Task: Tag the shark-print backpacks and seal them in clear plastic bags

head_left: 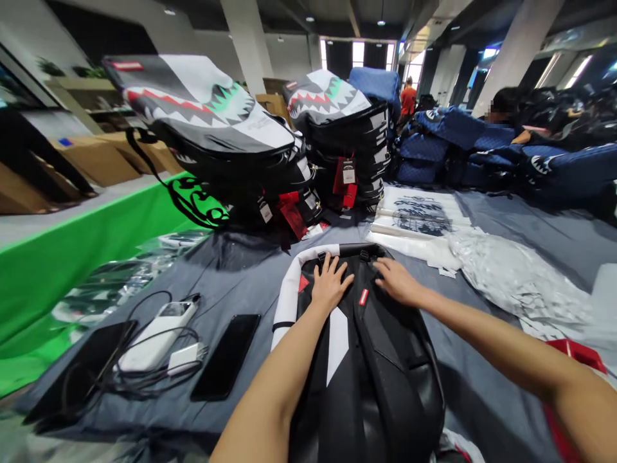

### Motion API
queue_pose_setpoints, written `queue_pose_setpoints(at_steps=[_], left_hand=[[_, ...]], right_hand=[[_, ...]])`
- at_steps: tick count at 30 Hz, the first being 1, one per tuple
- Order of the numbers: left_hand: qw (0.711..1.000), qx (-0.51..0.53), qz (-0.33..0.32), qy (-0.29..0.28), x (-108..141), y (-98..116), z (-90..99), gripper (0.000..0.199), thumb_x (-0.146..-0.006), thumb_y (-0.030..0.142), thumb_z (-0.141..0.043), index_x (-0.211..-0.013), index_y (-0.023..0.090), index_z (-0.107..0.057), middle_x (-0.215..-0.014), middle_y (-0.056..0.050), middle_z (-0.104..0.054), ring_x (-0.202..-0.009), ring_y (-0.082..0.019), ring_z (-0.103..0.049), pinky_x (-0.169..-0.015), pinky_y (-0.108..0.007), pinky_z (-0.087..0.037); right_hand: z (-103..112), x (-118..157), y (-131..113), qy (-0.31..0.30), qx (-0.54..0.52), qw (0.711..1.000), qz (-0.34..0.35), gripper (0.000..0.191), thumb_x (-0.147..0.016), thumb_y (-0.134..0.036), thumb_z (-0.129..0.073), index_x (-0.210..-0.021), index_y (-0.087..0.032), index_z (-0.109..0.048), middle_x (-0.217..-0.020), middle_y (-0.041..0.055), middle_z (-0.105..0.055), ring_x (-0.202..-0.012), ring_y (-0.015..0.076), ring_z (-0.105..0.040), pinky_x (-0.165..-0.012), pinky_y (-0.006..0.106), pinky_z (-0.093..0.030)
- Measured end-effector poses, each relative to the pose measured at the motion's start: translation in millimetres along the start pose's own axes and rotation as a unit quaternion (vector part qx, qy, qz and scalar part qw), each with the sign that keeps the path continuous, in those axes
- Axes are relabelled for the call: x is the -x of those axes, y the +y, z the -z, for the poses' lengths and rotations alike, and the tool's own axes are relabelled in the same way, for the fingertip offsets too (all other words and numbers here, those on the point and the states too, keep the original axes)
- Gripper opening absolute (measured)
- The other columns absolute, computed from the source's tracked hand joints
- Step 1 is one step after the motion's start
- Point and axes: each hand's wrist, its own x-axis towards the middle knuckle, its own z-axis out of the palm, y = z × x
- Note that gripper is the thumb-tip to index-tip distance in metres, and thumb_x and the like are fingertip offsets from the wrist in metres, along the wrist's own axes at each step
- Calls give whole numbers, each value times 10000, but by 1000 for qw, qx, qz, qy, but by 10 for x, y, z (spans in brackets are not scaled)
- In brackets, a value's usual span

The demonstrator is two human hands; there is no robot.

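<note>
Green fabric [96, 238] runs along the left of the frame, with clear plastic packages [110, 283] beside it. At lower left, a black flat device [89, 363] lies next to a white power bank [159, 334]; a black cable loops around the latter and a white charger [186, 357]. A black smartphone [225, 357] lies just to their right. A stack of shark-mouth backpacks [212, 128] stands at upper left, a second stack [332, 96] at upper centre, both with red tags.

Backpack under handling: black with white trim [380, 334], lower centre, straps facing up. Left hand [330, 286]: flat on its upper part, fingers spread, grasping nothing. Right hand [398, 280]: at its upper right edge, fingertips touching; whether they pinch the material cannot be told.

Farther right: white printed plastic bags [419, 212], blue backpacks [434, 154] at upper right, and crumpled clear plastic [515, 270] at right.
</note>
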Motion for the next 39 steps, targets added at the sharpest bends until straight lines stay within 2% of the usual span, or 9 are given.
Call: queue_pose_setpoints(at_steps=[4,7,10,15,23,26,29,34,39], left_hand=[[995,42,-12,88,-3,5,23,429,-1004,308,-373,-1361,140,-539,-1500,-172,-473,-1490,-325,-246,-1190,-629,-203],[992,69,-38,102,97,116,214,384,-993,213,-330,-1269,120,-580,-1345,-195,-578,-1379,-312,-407,-1181,-593,-233],[984,92,-152,19,447,324,516,297,-1007,299,-379,-1046,189,-652,-1062,-92,-680,-1073,-226,-600,-1035,-411,-443],[882,123,-411,-195,1222,575,675,371,-1011,430,-385,-815,194,-593,-823,-43,-638,-776,-179,-579,-771,-293,-480],[904,-3,-400,-152,1434,548,117,259,-931,240,-411,-930,156,-656,-907,-123,-665,-897,-235,-587,-880,-368,-488],[913,3,-383,-140,1383,507,188,315,-929,252,-433,-1110,163,-674,-1120,-118,-684,-1110,-258,-571,-1059,-412,-422],[937,2,-335,-102,1292,381,335,427,-952,330,-456,-1341,209,-584,-1422,-107,-551,-1397,-334,-373,-1205,-563,-194],[995,-14,-88,-53,1225,194,324,732,-871,698,-510,-1515,389,-347,-1639,-110,-236,-1479,-508,-121,-1104,-774,-119],[996,-18,-81,-24,1265,144,98,734,-873,688,-520,-1521,443,-277,-1657,-99,-184,-1487,-495,-121,-1117,-762,-95]], right_hand=[[-292,782,-626,13,-54,996,65,614,-980,-442,-491,-1454,-57,-427,-1499,260,-424,-1412,342,-400,-1142,495,-384],[-503,789,-903,13,-39,998,40,650,-983,-399,-477,-1451,47,-405,-1543,320,-310,-1464,386,-289,-1196,503,-300],[-642,562,-882,32,-55,998,17,633,-957,-338,-522,-1468,17,-406,-1565,270,-311,-1479,335,-278,-1217,452,-281],[-746,361,-769,74,-48,996,2,488,-979,-296,-468,-1417,-82,-500,-1532,214,-408,-1423,307,-389,-1138,460,-382],[-299,458,-726,115,-101,987,40,346,-1012,-211,-363,-1269,-107,-571,-1305,177,-621,-1227,254,-556,-1069,430,-401],[-25,661,-790,102,-103,949,278,259,-1005,-268,-408,-1073,-168,-637,-1104,125,-684,-1064,224,-598,-978,397,-420],[97,823,-945,10,-57,852,520,232,-975,-350,-486,-880,-200,-636,-888,71,-674,-851,196,-588,-821,350,-433],[-177,843,-1107,-79,-27,812,578,204,-894,-370,-612,-770,-209,-592,-758,26,-633,-672,174,-534,-686,323,-412],[-666,660,-999,-24,-65,805,589,142,-841,-310,-577,-730,-227,-546,-696,10,-578,-655,176,-515,-682,322,-407]])
